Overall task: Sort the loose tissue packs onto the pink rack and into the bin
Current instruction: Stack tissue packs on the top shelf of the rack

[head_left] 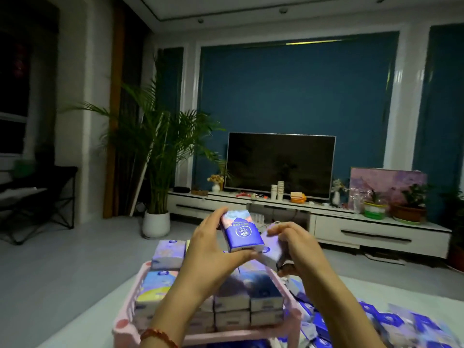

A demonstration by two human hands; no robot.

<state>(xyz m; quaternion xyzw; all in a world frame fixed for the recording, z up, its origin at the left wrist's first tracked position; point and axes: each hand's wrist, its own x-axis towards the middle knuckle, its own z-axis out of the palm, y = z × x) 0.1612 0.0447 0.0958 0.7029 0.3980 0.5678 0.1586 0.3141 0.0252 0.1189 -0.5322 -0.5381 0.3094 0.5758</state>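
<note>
1. The fingers (213,218) of the left hand (211,249) are curled over the top of a blue tissue pack (242,232), with the thumb pressed under its lower edge. The pack is held upright at the centre of the frame, logo toward the camera.
2. The right hand (295,244) is wrapped round a second pack (270,248), which is tilted just to the right of the first. Whether the two packs touch cannot be told.
3. The pink rack (125,322) is found at lower centre, directly below both hands. It is filled with stacked packs (236,300) in several layers.
4. The loose packs (391,322) are spread at the lower right on a pale surface (88,320), blurred. No bin is shown.
5. The step in hand is judged to be the setting of the held packs onto the pile in the rack.
6. One pack should be lowered at a time, laid flat and squared to the row beneath, so that the pile is not tipped.
7. The pack is best gripped by its short ends, so that the fingers can be drawn away without neighbours being dragged.
8. Only light pressure is advised, since the soft wrappers are likely to slide and dent.
</note>
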